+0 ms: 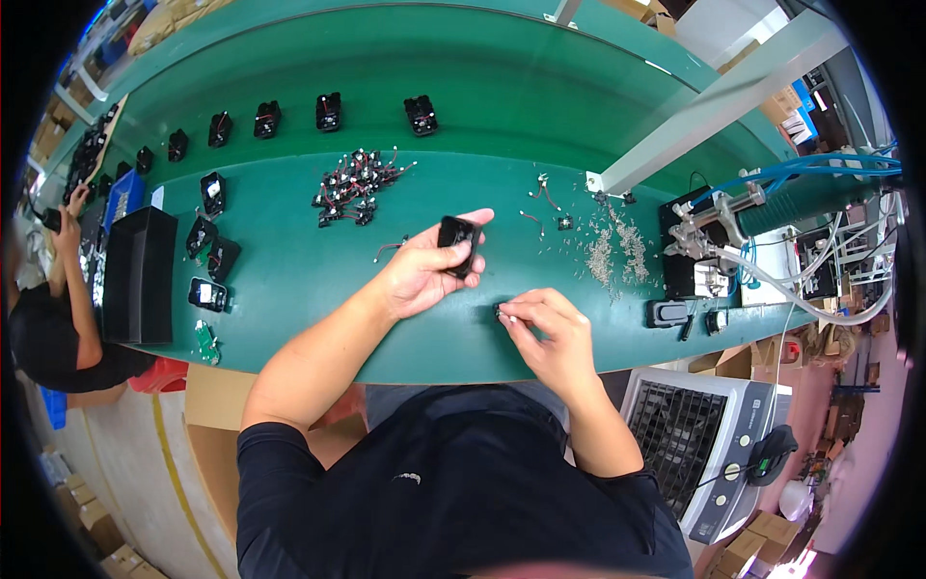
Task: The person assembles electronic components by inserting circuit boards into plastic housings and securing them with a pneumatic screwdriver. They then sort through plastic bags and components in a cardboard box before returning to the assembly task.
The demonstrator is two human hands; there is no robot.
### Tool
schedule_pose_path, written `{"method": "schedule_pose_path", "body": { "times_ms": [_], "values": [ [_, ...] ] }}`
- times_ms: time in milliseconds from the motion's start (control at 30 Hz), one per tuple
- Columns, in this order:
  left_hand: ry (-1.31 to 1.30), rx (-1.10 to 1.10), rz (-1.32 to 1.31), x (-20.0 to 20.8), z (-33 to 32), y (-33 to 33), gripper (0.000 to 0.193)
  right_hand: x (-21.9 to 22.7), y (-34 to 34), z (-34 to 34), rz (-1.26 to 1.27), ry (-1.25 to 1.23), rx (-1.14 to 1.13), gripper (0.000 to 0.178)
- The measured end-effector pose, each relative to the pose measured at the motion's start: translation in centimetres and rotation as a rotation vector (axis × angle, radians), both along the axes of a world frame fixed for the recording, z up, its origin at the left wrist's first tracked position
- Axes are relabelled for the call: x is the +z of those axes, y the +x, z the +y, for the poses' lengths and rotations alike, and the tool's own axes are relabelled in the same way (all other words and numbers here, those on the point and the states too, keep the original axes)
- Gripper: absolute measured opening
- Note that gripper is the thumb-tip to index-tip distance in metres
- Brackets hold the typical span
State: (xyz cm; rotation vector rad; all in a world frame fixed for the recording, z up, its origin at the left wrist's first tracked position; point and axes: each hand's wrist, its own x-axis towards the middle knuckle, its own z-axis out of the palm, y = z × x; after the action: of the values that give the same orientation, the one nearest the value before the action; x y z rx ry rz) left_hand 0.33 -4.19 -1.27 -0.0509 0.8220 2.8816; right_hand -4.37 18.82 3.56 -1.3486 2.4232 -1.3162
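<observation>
My left hand (424, 268) is wrapped round a black plastic housing (459, 245), its thumb lying across the piece, above the green bench. Lower and to the right, my right hand (548, 330) pinches a small dark part (501, 311) between thumb and fingertips; its exact kind is too small to tell. The two hands are apart. Beyond my left hand lies a pile of small wired components (357, 188) with red and black leads. One loose wired piece (390, 248) rests beside my left wrist.
Small pale screws or pins (617, 246) lie scattered at right, near a clamped tool with hoses (719, 232). Black housings (421, 115) line the back. A black bin (141, 275) stands at left, by a co-worker (58, 318). A metal post (714, 101) rises at back right.
</observation>
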Motion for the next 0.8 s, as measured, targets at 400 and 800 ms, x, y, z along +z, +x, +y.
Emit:
{"method": "schedule_pose_path", "body": {
  "times_ms": [400,800],
  "values": [
    [-0.463,-0.029,0.186,0.5,2.2,0.6,0.094,0.7,-0.9,-2.5,0.012,-0.152,-0.128,0.015],
    [-0.919,0.177,0.311,0.4,3.5,0.7,0.074,0.3,-0.3,-3.0,0.239,-0.002,-0.192,0.019]
  ]
}}
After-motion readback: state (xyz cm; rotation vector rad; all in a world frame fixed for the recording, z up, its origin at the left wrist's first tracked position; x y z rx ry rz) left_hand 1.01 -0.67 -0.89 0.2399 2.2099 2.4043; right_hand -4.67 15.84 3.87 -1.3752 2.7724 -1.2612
